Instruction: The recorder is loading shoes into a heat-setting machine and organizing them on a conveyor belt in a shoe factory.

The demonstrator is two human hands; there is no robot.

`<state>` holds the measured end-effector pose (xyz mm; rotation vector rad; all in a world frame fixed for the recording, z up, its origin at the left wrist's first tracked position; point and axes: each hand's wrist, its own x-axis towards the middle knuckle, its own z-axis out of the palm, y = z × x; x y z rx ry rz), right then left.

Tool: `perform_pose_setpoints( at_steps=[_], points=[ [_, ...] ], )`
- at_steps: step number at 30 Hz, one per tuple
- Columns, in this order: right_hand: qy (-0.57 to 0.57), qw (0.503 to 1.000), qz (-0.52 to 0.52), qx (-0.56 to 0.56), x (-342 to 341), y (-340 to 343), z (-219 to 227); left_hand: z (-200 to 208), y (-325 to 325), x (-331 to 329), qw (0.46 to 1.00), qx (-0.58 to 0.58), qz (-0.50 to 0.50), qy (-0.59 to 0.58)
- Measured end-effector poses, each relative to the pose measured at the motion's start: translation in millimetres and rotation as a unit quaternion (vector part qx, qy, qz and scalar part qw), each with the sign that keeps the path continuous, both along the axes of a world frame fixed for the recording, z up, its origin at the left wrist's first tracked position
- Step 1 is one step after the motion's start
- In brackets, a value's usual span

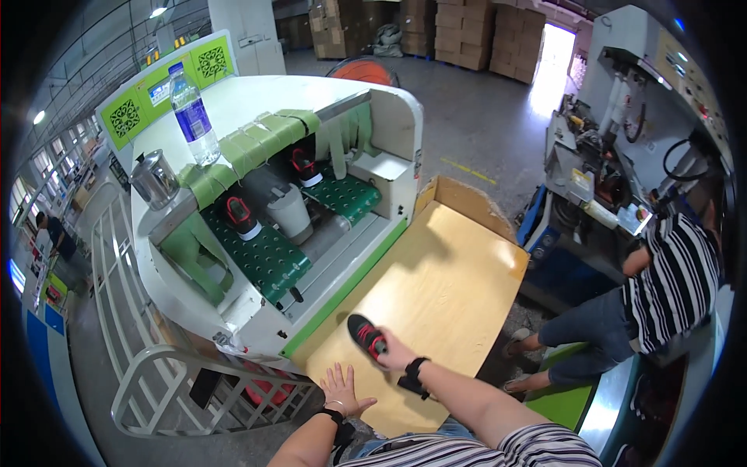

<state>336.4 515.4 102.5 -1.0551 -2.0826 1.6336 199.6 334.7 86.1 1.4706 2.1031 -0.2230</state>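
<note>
A black shoe with red laces (362, 331) is on the light wooden table (451, 268), its toe pointing away from me. My right hand (398, 352) is closed on its heel and ankle part. Fingers spread, my left hand (343, 391) is at the table's near left edge, holding nothing; whether it touches the wood I cannot tell. Beyond the table stands a white machine (366, 97) with two green perforated conveyor belts. One similar shoe (244, 219) sits on the left belt (272, 261), another shoe (305, 168) on the right belt (350, 198).
On the machine's top are a water bottle (192, 117) and a metal pot (154, 180). A metal rail rack (167, 389) borders my left. At right, a person in a striped shirt (673, 284) is by another machine (580, 179). Cardboard boxes (463, 35) are stacked far back.
</note>
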Motion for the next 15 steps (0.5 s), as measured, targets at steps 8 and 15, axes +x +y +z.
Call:
perform_pose_setpoints(
  at_steps=[8,15],
  points=[
    [-0.167,0.963,0.193,0.082,108.0,-77.1,25.8,9.4,-0.6,2.1,0.999,0.038,0.012,-0.001],
    [-0.377,0.874,0.205,0.228,181.3,-143.9,6.6,9.8,6.1,7.2,0.999,0.032,-0.007,0.027]
  ],
)
